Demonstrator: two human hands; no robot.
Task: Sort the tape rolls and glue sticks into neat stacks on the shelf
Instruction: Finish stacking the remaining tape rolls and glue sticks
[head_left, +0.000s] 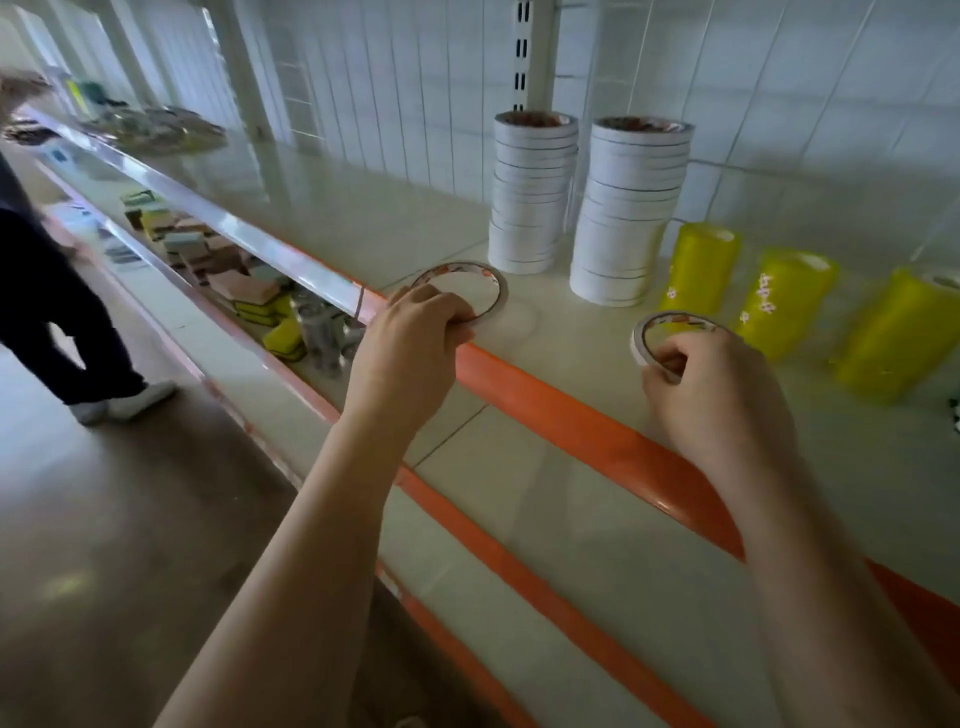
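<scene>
— Where are the hands?
— The left hand (410, 340) pinches a thin tape roll (470, 285) lying flat on the shelf (363, 228); the right hand (711, 395) holds another tape roll (655, 332) tilted, near two white tape stacks (618, 208).

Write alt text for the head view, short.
Each hand grips one thin white tape roll at the shelf's orange front edge: left hand, left roll; right hand, right roll. Behind stand two white tape stacks and yellow rolls.
</scene>
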